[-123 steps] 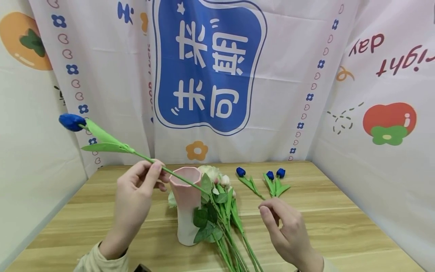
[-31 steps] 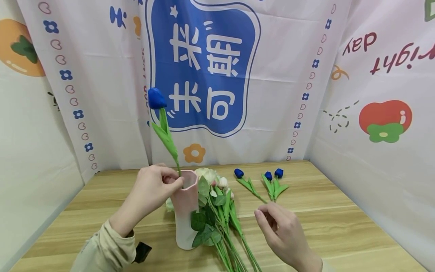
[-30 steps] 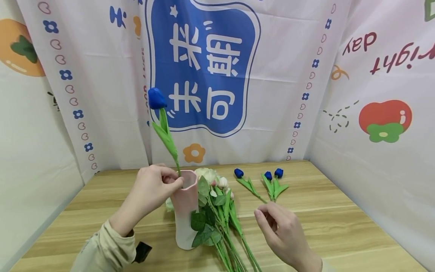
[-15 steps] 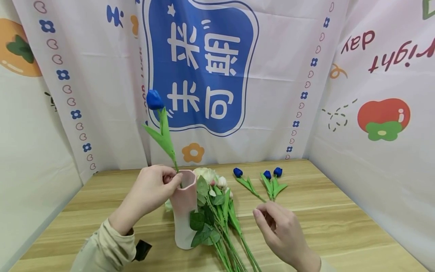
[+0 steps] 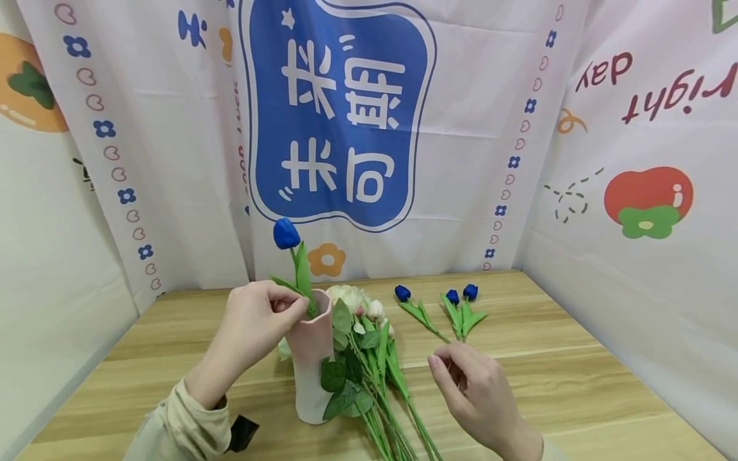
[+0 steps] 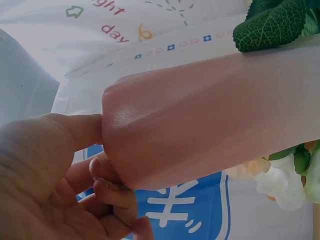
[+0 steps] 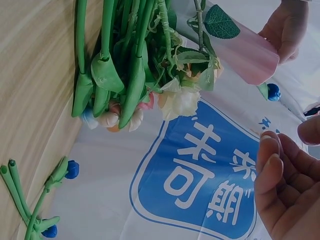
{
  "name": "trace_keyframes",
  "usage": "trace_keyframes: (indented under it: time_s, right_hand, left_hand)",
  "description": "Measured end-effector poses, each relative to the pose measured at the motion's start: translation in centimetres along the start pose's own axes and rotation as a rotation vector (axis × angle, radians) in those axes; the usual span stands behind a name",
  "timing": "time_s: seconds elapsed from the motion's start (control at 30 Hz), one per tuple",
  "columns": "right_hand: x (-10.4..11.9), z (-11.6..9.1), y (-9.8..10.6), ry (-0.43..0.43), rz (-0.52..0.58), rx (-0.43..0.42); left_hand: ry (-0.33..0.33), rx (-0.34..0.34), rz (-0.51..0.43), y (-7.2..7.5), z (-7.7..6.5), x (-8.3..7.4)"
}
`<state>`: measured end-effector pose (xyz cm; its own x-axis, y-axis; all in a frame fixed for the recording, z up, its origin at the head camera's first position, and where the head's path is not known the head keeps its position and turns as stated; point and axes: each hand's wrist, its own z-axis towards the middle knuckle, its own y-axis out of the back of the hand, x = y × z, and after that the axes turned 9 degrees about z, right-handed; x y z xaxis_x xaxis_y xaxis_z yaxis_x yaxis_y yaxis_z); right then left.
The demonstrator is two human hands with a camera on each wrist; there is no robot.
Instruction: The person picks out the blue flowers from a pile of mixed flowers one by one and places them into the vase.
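My left hand (image 5: 254,320) is at the mouth of a tall pink-and-white vase (image 5: 311,365), thumb and forefinger together on a blue artificial tulip (image 5: 286,234). The tulip stands slightly tilted, its stem and lower leaves down in the vase. In the left wrist view the vase rim (image 6: 112,125) hides the thumb and forefinger tips. My right hand (image 5: 481,397) hovers over the right part of the table, fingers loosely curled, holding nothing. Just beyond it lie several blue tulips (image 5: 461,314).
A bundle of artificial flowers (image 5: 369,358), with pale blooms, pink buds and green stems, lies against the vase's right side. A small black object (image 5: 243,433) sits beside the left sleeve (image 5: 184,422). Printed cloth (image 5: 461,160) encloses the wooden table (image 5: 553,397) behind and at the sides.
My left hand brought the tulip from the left, over the vase, and upright into its mouth. Within the last half second the tulip dropped deeper and turned. My right hand has barely moved.
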<state>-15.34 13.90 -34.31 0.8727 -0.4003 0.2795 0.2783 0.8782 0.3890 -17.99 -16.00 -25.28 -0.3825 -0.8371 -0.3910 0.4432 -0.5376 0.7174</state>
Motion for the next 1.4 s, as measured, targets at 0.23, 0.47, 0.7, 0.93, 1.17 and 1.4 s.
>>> trace_keyframes:
  time_s: [0.23,0.47,0.7,0.93,1.17,1.4]
  right_hand:
    - [-0.4,0.3,0.7,0.001,-0.008,-0.009]
    - [-1.3,0.7,2.6,-0.084,-0.089,-0.008]
    - [-3.2,0.7,4.4,-0.264,-0.195,0.03]
    - [-4.4,0.6,5.4,-0.433,-0.231,0.085]
    - [-5.8,0.7,5.7,-0.562,-0.281,0.229]
    - [-8.0,0.9,5.5,-0.649,-0.313,0.4]
  left_hand:
    - [-0.018,-0.262,-0.022,0.6,-2.0,0.2]
    - [0.097,-0.269,-0.067,0.8,-3.9,0.7]
    - [0.229,-0.089,-0.1,-0.1,-5.3,1.1]
    - [0.256,-0.012,-0.17,-1.1,-5.8,1.1]
    - [0.218,-0.031,-0.223,-1.7,-5.9,1.2]
    - [0.23,-0.015,-0.235,-2.2,-6.1,1.3]
